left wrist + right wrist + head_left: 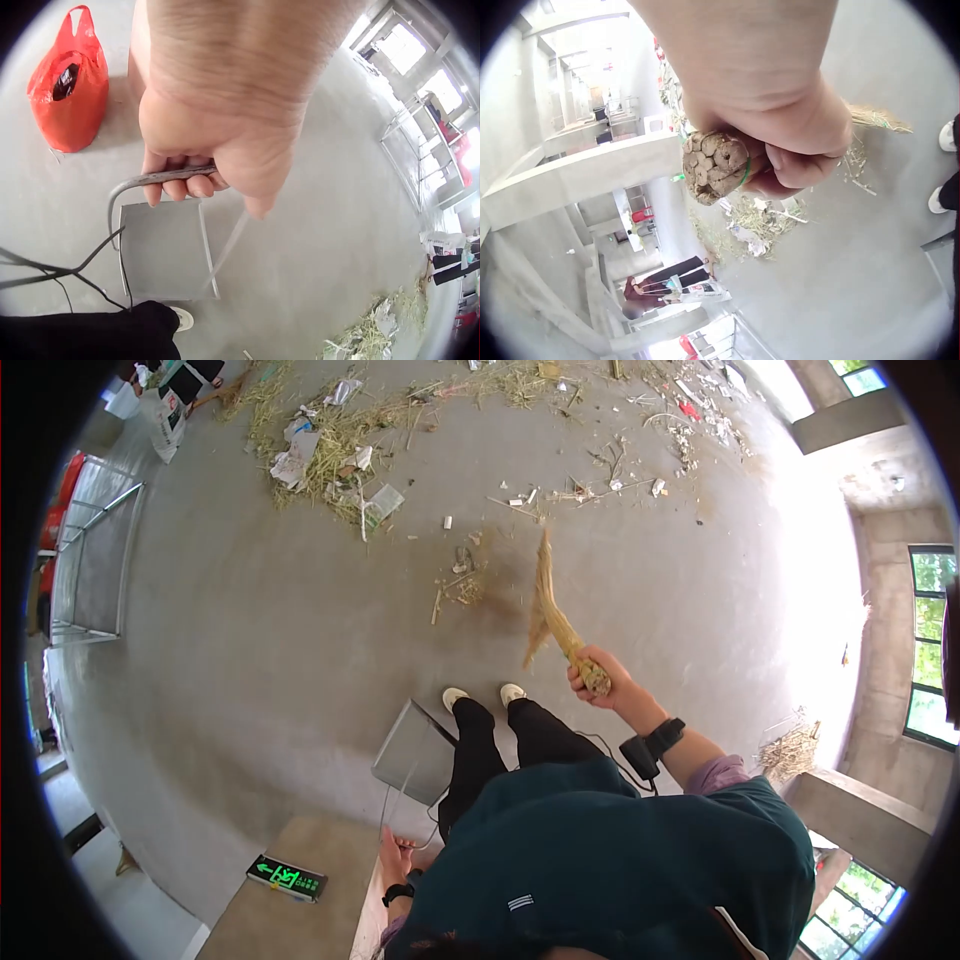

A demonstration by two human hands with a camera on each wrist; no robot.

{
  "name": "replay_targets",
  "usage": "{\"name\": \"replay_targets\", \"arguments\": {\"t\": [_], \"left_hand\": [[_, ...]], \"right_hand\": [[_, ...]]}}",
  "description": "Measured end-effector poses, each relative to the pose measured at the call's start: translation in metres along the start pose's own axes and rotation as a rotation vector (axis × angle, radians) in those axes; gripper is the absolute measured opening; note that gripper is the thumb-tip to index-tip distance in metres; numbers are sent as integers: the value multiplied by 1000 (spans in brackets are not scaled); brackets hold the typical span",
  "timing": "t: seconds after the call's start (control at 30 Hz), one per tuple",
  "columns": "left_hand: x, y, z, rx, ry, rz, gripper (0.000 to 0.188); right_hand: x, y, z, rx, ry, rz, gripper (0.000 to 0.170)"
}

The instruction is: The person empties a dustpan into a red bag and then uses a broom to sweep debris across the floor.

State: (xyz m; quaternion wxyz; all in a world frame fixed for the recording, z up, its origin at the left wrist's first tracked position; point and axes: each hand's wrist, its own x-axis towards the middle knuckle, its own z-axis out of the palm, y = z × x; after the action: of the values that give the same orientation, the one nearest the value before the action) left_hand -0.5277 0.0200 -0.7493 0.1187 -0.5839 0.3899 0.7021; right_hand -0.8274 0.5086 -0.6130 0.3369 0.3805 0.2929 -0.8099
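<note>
My right hand (pixel 610 680) grips the bound butt end of a straw hand broom (pixel 562 628), its bristles pointing forward over the concrete floor. In the right wrist view, the broom's cut stalk end (pixel 714 166) with a green tie pokes out of the curled fist (pixel 802 154). Down by my left side, my left hand (pixel 396 852) holds the bent rod handle of a grey metal dustpan (pixel 412 748). Fingers curl under that rod (pixel 161 177) in the left wrist view, with the pan (pixel 165 255) below, beside my leg.
A small heap of straw bits (pixel 463 591) lies ahead of my shoes. Larger straw and paper litter (pixel 335 455) spreads farther off. An exit sign (pixel 287 878) rests on a surface at left. A red plastic bag (pixel 71 105) stands on the floor. Another person (pixel 667 285) is farther away.
</note>
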Motion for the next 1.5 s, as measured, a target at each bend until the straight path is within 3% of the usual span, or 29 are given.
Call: {"name": "replay_targets", "arguments": {"t": [0.13, 0.2, 0.37, 0.47, 0.53, 0.63, 0.8, 0.87, 0.97, 1.13, 1.27, 1.33, 1.4, 1.5], "left_hand": [[3, 44, 26, 64, -26, 52, 40], [23, 59, 13, 69, -59, 58, 39], [34, 92, -2, 53, -58, 106, 36], [36, 97, -8, 124, -43, 107, 34], [44, 100, -12, 143, -80, 175, 33], [36, 113, 10, 223, -8, 132, 33], [34, 108, 7, 220, -1, 110, 31], [33, 107, 4, 238, 3, 125, 31], [34, 106, -4, 265, 73, 111, 31], [42, 110, -16, 216, 40, 43, 31], [43, 112, 23, 184, 28, 74, 30], [45, 99, 27, 212, -16, 32, 30], [51, 86, 30, 187, 41, 69, 30], [48, 68, 38, 204, 118, 99, 32]], "right_hand": [[37, 21, 13, 67, 47, 57, 16], [78, 31, 25, 32, -90, 111, 18], [152, 38, 117, -89, -107, 96, 19], [157, 26, 148, -95, -241, 86, 19], [151, 20, 146, -33, -300, 6, 20], [126, 7, 122, 45, -344, 11, 20], [61, 14, 107, -18, -227, -15, 18], [47, 22, 109, -51, -95, -11, 18], [61, 36, 109, -86, -7, -4, 18], [105, 56, 138, -29, -119, 97, 17], [116, -7, 153, -75, -167, 49, 16], [114, -21, 133, -110, -216, -59, 16], [114, -17, 118, -172, -272, 71, 18], [120, -25, 98, -423, -208, 70, 17]]}}
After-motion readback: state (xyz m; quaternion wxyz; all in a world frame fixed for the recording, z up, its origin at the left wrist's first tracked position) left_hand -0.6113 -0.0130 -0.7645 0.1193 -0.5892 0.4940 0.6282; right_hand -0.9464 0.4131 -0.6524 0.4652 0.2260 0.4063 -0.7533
